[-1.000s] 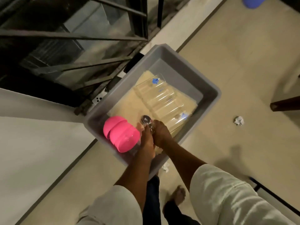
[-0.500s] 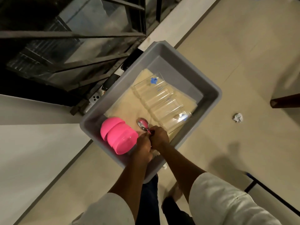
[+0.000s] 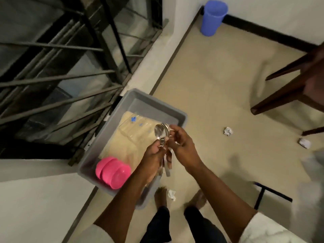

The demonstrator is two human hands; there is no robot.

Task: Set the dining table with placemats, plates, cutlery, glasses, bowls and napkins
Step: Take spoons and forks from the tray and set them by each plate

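Floor [image 3: 219,88]: beige tile; I see crumpled paper [image 3: 228,131] at right.
Tub [image 3: 158,106]: grey, centre, holding pink bowls [image 3: 114,171].
Spoons [image 3: 162,133]: above tub, grasped by left hand [image 3: 154,155] and right hand [image 3: 182,146].
Bin [image 3: 213,17]: blue, top.

Count: one grey tub [image 3: 182,118]; pink bowls [image 3: 114,171], three stacked; crumpled paper scraps [image 3: 228,131], three; one blue bin [image 3: 213,17]; spoons [image 3: 160,131], number unclear.

A blue bin [image 3: 213,17] stands in the corner against the white wall. Nearer than the bin, a dark wooden chair [image 3: 296,81] stands on the floor, with 2 crumpled paper scraps [image 3: 228,131] beside its legs. Left of the bin, a barred window [image 3: 57,72].
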